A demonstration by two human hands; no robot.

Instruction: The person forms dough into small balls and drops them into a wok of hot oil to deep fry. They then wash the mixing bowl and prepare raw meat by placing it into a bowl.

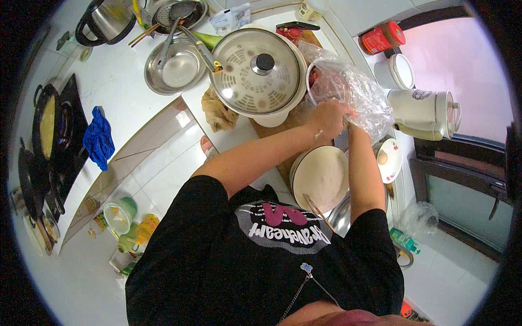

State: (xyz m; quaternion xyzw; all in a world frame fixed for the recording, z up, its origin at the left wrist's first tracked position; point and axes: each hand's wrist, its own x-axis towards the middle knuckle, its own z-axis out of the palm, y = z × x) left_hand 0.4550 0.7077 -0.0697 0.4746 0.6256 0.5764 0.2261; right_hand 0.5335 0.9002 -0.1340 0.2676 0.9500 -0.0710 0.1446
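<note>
Both of my hands meet at a crumpled clear plastic bag (369, 102) spread over a white-rimmed bowl (309, 87) with reddish meat (326, 83) in it. My left hand (329, 117) grips the bag's gathered edge, its back turned up. Right beside it, my right hand (351, 121) pinches the bag too, its fingers partly hidden by plastic and by the left hand. Just left of the bag stands a white electric pot (271, 119) under a glass lid (244, 91) with a black knob. Below my wrists is a round bowl (299, 163) with smooth pale contents and a wooden stick (314, 205).
A brown cloth (220, 110) lies left of the pot, near a steel basin (175, 67). On the right are a pale jug (420, 112), a white tub (393, 71), a red-lidded jar (381, 38) and a floral plate holding an egg (382, 158). A wooden board (261, 129) lies underneath.
</note>
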